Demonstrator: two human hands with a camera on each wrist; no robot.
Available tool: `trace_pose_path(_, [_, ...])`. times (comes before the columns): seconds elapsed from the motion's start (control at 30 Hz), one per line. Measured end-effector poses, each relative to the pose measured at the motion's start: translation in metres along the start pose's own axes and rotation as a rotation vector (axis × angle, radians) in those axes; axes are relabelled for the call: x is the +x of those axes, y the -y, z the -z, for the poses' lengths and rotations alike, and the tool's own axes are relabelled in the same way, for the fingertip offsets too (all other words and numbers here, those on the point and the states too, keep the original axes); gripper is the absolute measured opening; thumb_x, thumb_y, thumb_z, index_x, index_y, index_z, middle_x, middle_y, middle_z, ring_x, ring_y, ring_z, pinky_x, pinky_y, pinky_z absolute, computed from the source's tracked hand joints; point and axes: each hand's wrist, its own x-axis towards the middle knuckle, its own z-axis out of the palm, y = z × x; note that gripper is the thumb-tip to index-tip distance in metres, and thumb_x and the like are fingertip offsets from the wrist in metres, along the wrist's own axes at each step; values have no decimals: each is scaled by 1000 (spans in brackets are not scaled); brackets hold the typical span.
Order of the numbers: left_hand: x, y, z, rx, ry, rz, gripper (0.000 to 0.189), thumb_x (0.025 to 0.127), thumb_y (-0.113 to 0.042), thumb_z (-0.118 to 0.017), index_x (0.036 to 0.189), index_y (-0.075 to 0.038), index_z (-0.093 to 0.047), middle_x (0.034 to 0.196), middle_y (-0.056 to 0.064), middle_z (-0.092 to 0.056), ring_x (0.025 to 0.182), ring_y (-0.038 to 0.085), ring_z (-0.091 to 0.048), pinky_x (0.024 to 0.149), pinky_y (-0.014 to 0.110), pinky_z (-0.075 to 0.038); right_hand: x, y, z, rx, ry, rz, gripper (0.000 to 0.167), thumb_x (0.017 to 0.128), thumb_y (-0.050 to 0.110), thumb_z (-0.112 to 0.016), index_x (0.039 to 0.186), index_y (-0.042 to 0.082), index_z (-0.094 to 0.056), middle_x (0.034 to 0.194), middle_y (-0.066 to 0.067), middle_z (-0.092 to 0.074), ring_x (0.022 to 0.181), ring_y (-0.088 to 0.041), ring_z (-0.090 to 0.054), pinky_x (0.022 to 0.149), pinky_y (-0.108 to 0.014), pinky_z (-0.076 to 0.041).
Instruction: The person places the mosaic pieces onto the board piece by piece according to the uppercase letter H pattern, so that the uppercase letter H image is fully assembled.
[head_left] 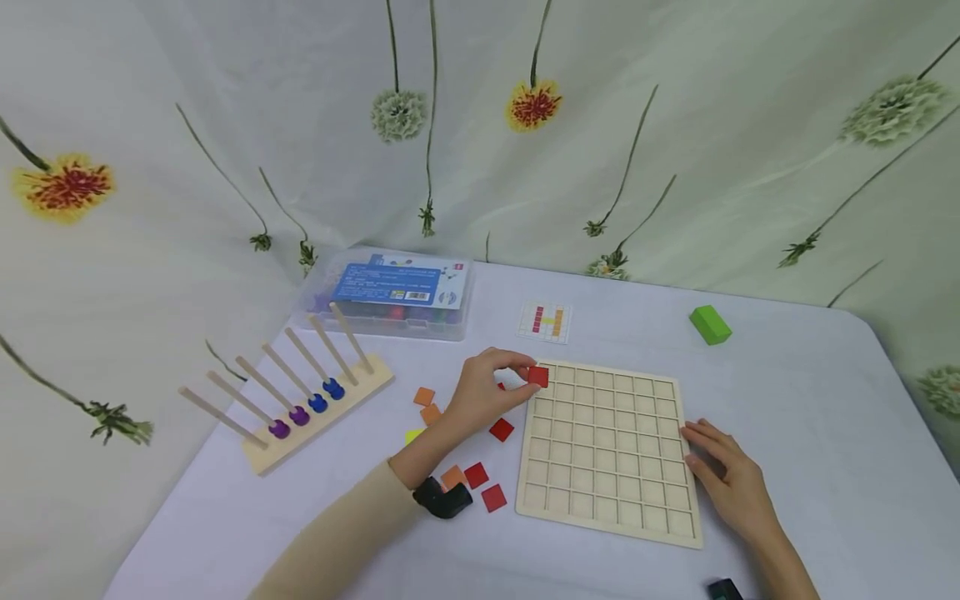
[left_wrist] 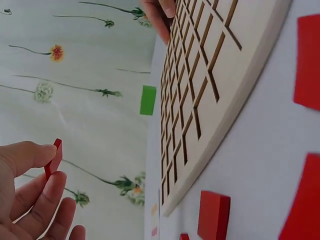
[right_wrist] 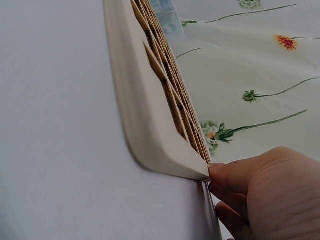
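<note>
My left hand (head_left: 480,387) pinches a small red square tile (head_left: 538,377) between thumb and fingers at the upper left corner of a wooden grid board (head_left: 521,467). In the left wrist view the tile (left_wrist: 54,160) is tilted, held at the fingertips. Across the board, my right hand (head_left: 731,483) rests its extended fingertips and thumb on the right edge. The right wrist view has the thumb (right_wrist: 227,175) against the board's rim. Loose red tiles (head_left: 502,430) and orange tiles (head_left: 424,397) lie on the cloth left of the board, some partly hidden by the left arm.
A patterned card (head_left: 544,322) lies behind the board, and a green block (head_left: 710,325) is at the back right. To the left stand a wooden peg rack (head_left: 322,408) with purple and blue beads and a clear plastic box (head_left: 390,296). A yellow piece (head_left: 413,436) shows beside the left wrist.
</note>
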Motion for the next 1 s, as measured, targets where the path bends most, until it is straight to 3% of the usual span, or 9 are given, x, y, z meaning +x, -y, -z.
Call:
trace_pose_path(0.13, [15,-2,-19,-62,12,-8,28,80,-14,-79,106,-4,-73,84,6,-72,96,22,-62,84,47,-51,1,-2,-1,11,-6,8,33,89,1,-66,122,-1,-65,131,-22,-58,134,12,-31,105,-1,-12])
trace_pose_path(0.2, [21,-3,-28,-74,21,-11,27,80,-14,-78,105,-4,-74,83,8,-72,95,23,-62,85,49,-50,1,-2,-1,8,-3,5,33,89,1,-66,122,-2,-65,132,-22,-58,139,2,-35,110,-5,-12])
trace_pose_path(0.27, [25,-3,-35,-74,36,3,26,80,-15,-78,104,-5,-74,83,7,-71,95,22,-61,87,47,-50,1,-2,-1,3,5,-4,34,89,1,-66,122,-2,-64,132,-23,-58,140,-17,-40,117,-15,-13])
trace_pose_path(0.4, [32,-5,-48,-63,71,30,25,81,-15,-77,104,-7,-74,82,5,-71,96,21,-61,86,38,-51,1,-1,-1,-7,19,-24,34,89,0,-65,123,-3,-64,133,-23,-57,128,-46,-43,120,-36,-18])
trace_pose_path(0.57, [39,-6,-60,-18,119,60,23,81,-16,-78,102,-7,-74,82,4,-71,90,19,-61,73,22,-45,1,-1,0,-9,17,-24,34,89,0,-65,122,-4,-64,133,-23,-57,128,-47,-43,121,-26,-14])
trace_pose_path(0.7, [41,-2,-68,-1,149,98,21,81,-16,-77,100,-8,-74,79,2,-68,78,11,-59,66,18,-42,1,-1,0,-9,15,-21,33,89,0,-65,122,-4,-64,133,-24,-57,127,-48,-43,120,-21,-13])
trace_pose_path(0.77, [42,0,-72,12,160,113,20,81,-15,-77,100,-7,-74,77,1,-67,73,8,-57,65,18,-43,0,-1,-1,-14,17,-26,34,89,0,-65,122,-4,-63,133,-24,-56,128,-48,-43,120,-29,-16])
trace_pose_path(0.9, [42,3,-78,73,178,132,21,81,-16,-78,99,-7,-74,76,-1,-66,70,4,-56,65,17,-43,-1,-1,0,-22,20,-34,34,89,-1,-64,123,-4,-63,134,-23,-56,128,-48,-43,120,-23,-16])
trace_pose_path(1.0, [43,6,-81,121,204,141,20,80,-17,-79,97,-7,-74,76,-2,-65,68,3,-55,62,17,-43,0,0,0,-16,25,-43,34,89,-2,-64,123,-5,-62,135,-23,-55,129,-49,-42,120,-35,-18])
